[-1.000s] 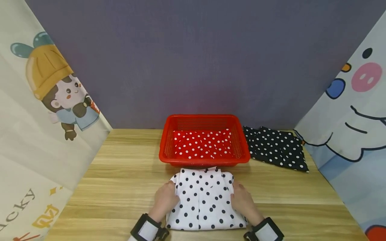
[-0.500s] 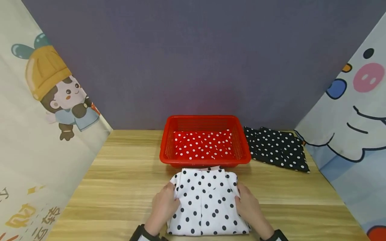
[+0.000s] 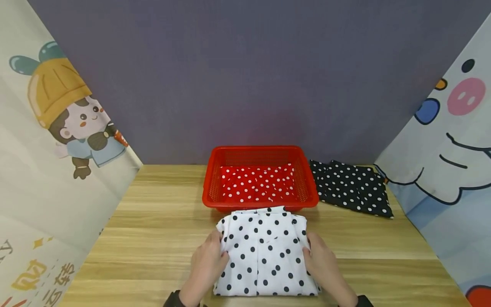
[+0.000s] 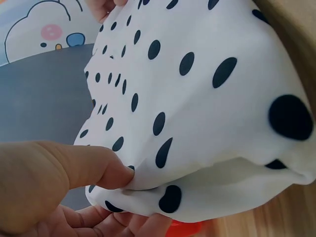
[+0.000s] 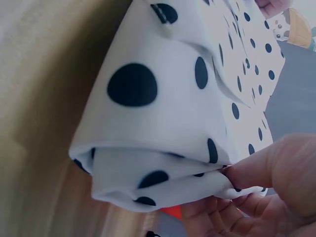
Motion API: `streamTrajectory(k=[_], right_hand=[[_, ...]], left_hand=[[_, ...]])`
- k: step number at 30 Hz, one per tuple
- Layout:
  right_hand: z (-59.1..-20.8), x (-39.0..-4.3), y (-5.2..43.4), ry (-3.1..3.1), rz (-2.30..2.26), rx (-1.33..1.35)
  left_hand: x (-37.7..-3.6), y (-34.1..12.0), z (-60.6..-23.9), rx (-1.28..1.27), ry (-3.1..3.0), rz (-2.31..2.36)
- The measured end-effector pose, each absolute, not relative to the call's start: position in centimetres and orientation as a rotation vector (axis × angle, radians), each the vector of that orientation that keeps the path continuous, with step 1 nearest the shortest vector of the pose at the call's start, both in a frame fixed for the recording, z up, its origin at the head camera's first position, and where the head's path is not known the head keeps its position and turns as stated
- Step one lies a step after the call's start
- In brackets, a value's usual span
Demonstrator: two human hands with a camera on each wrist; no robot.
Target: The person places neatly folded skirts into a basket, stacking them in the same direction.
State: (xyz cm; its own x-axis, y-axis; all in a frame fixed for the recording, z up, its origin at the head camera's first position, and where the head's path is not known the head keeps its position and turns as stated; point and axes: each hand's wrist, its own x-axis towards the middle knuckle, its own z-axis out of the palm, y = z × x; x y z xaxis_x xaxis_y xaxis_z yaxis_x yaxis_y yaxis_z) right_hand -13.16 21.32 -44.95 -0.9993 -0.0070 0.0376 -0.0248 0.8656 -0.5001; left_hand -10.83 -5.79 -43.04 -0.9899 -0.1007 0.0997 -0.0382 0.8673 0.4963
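Observation:
A folded white garment with black dots [image 3: 264, 251] lies on the wooden table [image 3: 153, 230], its far edge against a red basket [image 3: 261, 154]. My left hand [image 3: 207, 264] grips its left side, thumb on top and fingers underneath [image 4: 123, 224]. My right hand [image 3: 320, 262] grips its right side the same way, thumb [image 5: 266, 163] on top of the fold. The wrist views show the garment's folded layers [image 4: 197, 123] [image 5: 158, 128] pinched and lifted slightly off the wood. A red cloth with white dots [image 3: 257, 183] lies inside the basket.
A black garment with white dots [image 3: 350, 187] lies to the right of the basket. Cartoon-printed fabric panels [image 3: 50, 140] [image 3: 449, 149] close in the left and right sides. A grey wall [image 3: 245, 76] stands behind.
The folded white garment has shifted a little away from me, toward the basket. Both hands have moved forward with it, still on its sides.

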Motion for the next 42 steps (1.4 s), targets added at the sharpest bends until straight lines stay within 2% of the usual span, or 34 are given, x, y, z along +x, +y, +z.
streamTrajectory(k=[18,42], right_hand=[[-41.9,-15.0,21.7,-2.899,0.872,0.138],[-38.5,-20.8,21.4,-2.794,0.863,0.295]], left_hand=[[-13.1,-5.7,-40.7,0.05,-2.795,-0.734],[-19.2,-6.5,-37.1,-0.083,-2.801,-0.684]])
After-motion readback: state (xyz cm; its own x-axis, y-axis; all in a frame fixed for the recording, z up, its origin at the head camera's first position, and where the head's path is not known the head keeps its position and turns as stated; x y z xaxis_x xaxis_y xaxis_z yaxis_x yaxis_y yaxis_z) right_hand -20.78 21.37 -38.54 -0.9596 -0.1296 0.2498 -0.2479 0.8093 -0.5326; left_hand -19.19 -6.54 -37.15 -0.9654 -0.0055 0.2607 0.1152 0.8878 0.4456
